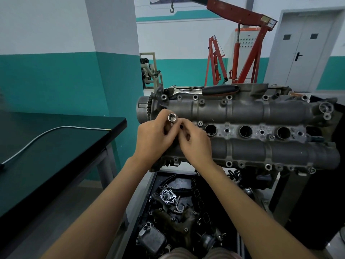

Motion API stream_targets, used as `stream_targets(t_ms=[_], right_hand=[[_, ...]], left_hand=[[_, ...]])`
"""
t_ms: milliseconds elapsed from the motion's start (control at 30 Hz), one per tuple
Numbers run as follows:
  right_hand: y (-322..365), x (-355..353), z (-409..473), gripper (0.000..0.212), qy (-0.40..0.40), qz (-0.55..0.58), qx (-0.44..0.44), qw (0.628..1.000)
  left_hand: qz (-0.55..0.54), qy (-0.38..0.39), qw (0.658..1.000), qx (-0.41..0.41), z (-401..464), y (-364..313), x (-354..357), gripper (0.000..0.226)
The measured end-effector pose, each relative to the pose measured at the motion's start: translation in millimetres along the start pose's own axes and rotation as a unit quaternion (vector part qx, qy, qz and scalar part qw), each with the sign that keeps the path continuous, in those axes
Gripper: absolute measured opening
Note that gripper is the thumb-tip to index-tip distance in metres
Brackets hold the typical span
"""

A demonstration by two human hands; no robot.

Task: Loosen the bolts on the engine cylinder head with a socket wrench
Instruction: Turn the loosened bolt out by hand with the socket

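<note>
The grey engine cylinder head [242, 111] lies across an engine stand, with several bolts along its edges and three round wells in the middle row. A ratchet wrench [205, 90] with a black handle rests on the head's far edge, untouched. My left hand [155, 135] holds a shiny metal socket [171, 117] upright over the head's left end, its open end facing me. My right hand [194, 143] meets the left one, its fingers pinched at the socket's lower part. What the right fingers grip there is hidden.
A black workbench [56, 143] with a grey cable [37, 139] stands to the left. Below the head, a black tray [158, 184] holds several loose engine parts. A red engine crane [248, 53] and a grey double door [302, 53] stand behind.
</note>
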State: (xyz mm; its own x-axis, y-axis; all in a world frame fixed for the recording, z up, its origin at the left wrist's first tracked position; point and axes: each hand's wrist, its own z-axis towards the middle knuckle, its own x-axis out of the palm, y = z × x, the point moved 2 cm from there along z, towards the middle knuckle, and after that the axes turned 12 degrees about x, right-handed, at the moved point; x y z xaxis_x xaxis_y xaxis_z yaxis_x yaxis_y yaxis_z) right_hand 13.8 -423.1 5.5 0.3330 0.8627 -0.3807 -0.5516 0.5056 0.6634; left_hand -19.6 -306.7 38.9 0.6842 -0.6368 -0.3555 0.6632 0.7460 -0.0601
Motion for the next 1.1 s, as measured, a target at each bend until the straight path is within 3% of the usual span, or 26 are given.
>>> stream_targets(t_ms=[200,367,567,800,1000,1100], right_hand=[[-1.8,1.6,1.7,0.009,-0.01,0.002,0.023,1.0],[0.4,0.4,0.3,0.026,0.01,0.01,-0.002,1.0],[-1.7,2.1,1.2,0.025,-0.009,0.008,0.011,1.0],[-1.0,1.3,0.7,0.006,0.002,0.009,0.028,1.0],[1.5,-0.5,-0.7,0.025,-0.001,0.004,-0.014,1.0],[0.5,0.2,-0.4,0.025,-0.006,0.007,-0.005,1.0]], left_hand=[[0.001,-0.006,1.0,0.002,-0.5,0.5,1.1,0.034],[-0.004,-0.006,1.0,0.005,-1.3,-0.9,0.4,0.026],[0.021,-0.002,1.0,0.019,-0.7,0.4,0.1,0.027],[0.013,-0.006,1.0,0.016,-1.8,0.2,1.1,0.032],[0.007,0.008,0.999,0.032,-1.6,-1.1,-1.5,0.024],[0.024,-0.007,0.999,0.027,-0.8,0.6,-0.5,0.027]])
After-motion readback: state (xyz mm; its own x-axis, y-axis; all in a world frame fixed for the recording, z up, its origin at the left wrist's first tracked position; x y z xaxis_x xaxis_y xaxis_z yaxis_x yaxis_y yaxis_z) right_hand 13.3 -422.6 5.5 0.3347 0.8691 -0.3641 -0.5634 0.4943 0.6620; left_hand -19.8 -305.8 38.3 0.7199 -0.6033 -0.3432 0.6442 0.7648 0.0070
